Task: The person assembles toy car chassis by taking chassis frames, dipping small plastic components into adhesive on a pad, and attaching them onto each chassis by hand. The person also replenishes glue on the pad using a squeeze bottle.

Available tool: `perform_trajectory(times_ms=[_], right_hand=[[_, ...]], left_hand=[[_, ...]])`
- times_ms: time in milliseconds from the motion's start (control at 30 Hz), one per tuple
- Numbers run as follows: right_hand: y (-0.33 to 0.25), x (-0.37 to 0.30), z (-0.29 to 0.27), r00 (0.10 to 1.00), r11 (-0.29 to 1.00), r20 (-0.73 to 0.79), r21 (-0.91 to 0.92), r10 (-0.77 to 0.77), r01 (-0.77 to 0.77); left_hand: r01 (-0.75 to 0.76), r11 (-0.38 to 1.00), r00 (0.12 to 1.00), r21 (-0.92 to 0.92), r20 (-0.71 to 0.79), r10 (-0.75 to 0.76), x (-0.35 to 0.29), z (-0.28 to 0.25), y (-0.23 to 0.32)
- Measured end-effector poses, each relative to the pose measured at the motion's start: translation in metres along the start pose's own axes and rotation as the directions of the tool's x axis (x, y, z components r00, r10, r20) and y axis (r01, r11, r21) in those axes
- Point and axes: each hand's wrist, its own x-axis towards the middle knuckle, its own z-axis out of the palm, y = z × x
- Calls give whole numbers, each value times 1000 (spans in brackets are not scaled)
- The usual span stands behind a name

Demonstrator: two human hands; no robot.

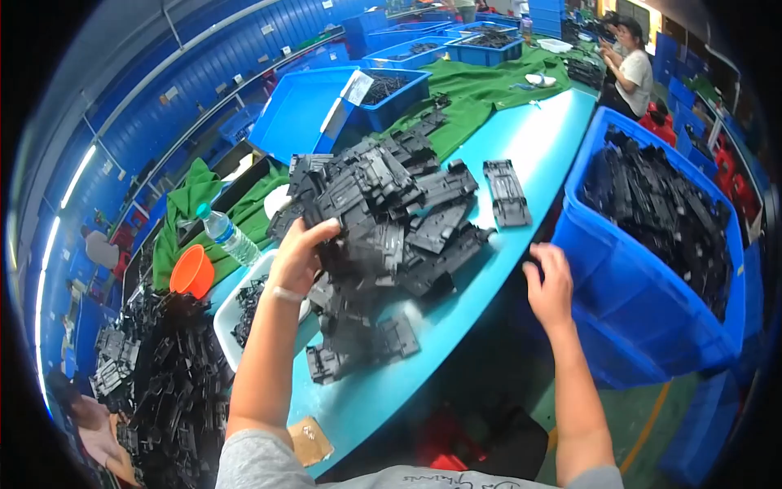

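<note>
Black plastic parts (391, 220) lay heaped in a tall pile on the turquoise counter (538, 147), approx. mid-frame. Left hand (297, 257) rested on the pile's near-left side, fingers curled over the parts; grip closed on top pieces, though which single part it held could not be told. Right hand (550, 285) hovered off the counter's near edge, just beside the wall of a large blue bin (619, 326); fingers loosely bent, grip apart, nothing in it. Bin was filled w/ more black parts. One flat black part (507, 192) lay alone on the counter, right of the pile, near the bin. White tray (232, 314) w/ small dark pieces sat left of the left forearm. Clear water bottle (228, 235) w/ blue cap and an orange cup (192, 270) stood beyond the tray. Green cloth (481, 85) covered the counter's far end. Further blue crates (314, 106) stood behind the pile. Another person (631, 69) sat at far right, by the counter's end.
</note>
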Motion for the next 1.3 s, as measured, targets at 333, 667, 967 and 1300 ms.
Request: perform_trajectory(times_ms=[333, 667, 967, 1300], right_hand=[[11, 116, 81, 956, 977, 206, -71, 211, -201], [-90, 67, 6, 996, 983, 87, 181, -38, 21], [-344, -147, 0, 546, 579, 270, 612, -793, 539], [-378, -178, 15, 721, 377, 614, 781, -321, -498]], left_hand=[[-138, 758, 947, -638, 139, 289, -122, -87, 15], [-11, 435, 880, -901, 197, 432, -212, -92, -46], [-47, 353, 852, -935, 147, 502, -294, -98, -80], [-418, 637, 873, -648, -91, 480, -316, -108, -108]])
